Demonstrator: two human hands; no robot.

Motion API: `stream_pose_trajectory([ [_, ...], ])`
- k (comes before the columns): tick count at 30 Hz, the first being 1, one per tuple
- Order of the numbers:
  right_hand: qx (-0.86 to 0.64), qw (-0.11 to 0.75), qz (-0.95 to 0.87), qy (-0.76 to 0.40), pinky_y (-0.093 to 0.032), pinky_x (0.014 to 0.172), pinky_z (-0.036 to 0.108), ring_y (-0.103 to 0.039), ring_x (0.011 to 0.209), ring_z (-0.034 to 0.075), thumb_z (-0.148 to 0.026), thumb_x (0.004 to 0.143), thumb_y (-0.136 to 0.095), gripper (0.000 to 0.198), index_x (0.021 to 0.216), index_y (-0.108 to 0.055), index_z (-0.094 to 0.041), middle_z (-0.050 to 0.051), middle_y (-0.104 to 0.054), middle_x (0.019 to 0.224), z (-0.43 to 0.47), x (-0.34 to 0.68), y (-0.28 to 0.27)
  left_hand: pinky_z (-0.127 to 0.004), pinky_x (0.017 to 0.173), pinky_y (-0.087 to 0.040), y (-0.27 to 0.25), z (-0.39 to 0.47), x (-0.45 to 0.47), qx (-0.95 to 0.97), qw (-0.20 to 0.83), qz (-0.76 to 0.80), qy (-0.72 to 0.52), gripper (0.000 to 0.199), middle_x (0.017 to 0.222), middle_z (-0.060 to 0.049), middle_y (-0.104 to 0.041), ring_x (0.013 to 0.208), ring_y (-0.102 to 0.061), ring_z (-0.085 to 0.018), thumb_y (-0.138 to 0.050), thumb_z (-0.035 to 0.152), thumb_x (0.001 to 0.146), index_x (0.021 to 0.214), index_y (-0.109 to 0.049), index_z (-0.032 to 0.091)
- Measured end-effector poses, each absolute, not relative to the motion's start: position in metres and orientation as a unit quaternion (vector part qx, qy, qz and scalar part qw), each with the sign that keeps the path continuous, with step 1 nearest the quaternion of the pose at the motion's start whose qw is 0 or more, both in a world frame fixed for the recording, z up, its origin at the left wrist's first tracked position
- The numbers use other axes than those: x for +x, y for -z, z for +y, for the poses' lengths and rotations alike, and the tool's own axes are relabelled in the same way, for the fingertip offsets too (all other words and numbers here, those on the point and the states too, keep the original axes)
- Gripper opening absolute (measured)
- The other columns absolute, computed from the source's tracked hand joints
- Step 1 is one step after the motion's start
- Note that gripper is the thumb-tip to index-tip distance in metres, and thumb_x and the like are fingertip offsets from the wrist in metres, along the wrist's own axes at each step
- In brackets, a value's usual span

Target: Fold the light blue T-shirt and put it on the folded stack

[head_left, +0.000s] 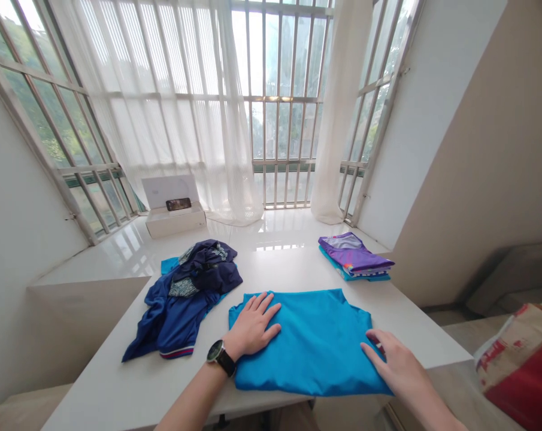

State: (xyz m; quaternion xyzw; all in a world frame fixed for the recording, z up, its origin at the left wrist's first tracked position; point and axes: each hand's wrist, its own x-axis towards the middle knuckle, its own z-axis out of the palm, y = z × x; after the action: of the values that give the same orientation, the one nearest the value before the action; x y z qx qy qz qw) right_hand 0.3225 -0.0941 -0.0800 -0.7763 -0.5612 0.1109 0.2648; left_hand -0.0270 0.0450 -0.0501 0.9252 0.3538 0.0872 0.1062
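Left grip (255, 326) lies flat, splayed, on blue cloth (318, 344).

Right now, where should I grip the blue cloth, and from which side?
Probably pinch the blue cloth at its right edge, coming from the right. It lies spread nearly flat on the table, so an edge should pinch more easily than the middle. The right hand is at that edge; the left hand rests on the left part.

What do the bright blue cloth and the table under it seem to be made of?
Bright blue cloth: probably smooth synthetic knit, judging by its faint sheen and soft folds. Table: perhaps white laminate, smooth and satiny, with a pale glare.
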Motion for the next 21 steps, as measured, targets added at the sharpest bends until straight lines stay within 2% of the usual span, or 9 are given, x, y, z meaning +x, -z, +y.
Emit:
stream_pose_trajectory([
  [8, -0.758, 0.208, -0.604, -0.127, -0.054, 0.072, 0.04, -0.069, 0.08, 0.028, -0.057, 0.08, -0.042, 0.038, 0.075, -0.065, -0.027, 0.01, -0.072, 0.089, -0.074, 0.324, 0.08, -0.053, 0.121, -0.018, 0.058, 0.025, -0.039, 0.906, 0.117, 0.388, -0.119, 0.058, 0.162, -0.003, -0.026, 0.149, -0.02, -0.03, -0.032, 0.059, 0.1, 0.151, -0.036, 0.033],
  [13, -0.751, 0.241, -0.59, -0.172, -0.053, 0.071, 0.036, -0.07, 0.077, 0.028, -0.059, 0.078, -0.048, 0.036, 0.075, -0.067, -0.029, 0.006, -0.075, 0.082, -0.07, 0.334, 0.078, -0.054, 0.12, -0.019, 0.057, 0.024, -0.039, 0.905, 0.116, 0.389, -0.125, 0.058, 0.162, -0.004, -0.027, 0.149, -0.021, -0.03, -0.031, 0.061, 0.1, 0.15, -0.037, 0.032],
  [17, -0.737, 0.271, -0.566, -0.251, -0.053, 0.073, 0.033, -0.072, 0.082, 0.029, -0.067, 0.073, -0.054, 0.042, 0.076, -0.07, -0.028, 0.005, -0.077, 0.085, -0.068, 0.343, 0.075, -0.053, 0.12, -0.02, 0.058, 0.025, -0.04, 0.905, 0.118, 0.388, -0.127, 0.059, 0.162, -0.004, -0.027, 0.149, -0.022, -0.03, -0.032, 0.061, 0.099, 0.15, -0.037, 0.032],
  [21, -0.696, 0.296, -0.568, -0.325, -0.053, 0.069, 0.031, -0.071, 0.08, 0.029, -0.071, 0.073, -0.054, 0.049, 0.074, -0.07, -0.025, 0.006, -0.076, 0.076, -0.068, 0.349, 0.075, -0.054, 0.12, -0.02, 0.058, 0.026, -0.04, 0.904, 0.122, 0.387, -0.131, 0.059, 0.161, -0.004, -0.028, 0.148, -0.022, -0.03, -0.032, 0.061, 0.099, 0.15, -0.038, 0.032],
])
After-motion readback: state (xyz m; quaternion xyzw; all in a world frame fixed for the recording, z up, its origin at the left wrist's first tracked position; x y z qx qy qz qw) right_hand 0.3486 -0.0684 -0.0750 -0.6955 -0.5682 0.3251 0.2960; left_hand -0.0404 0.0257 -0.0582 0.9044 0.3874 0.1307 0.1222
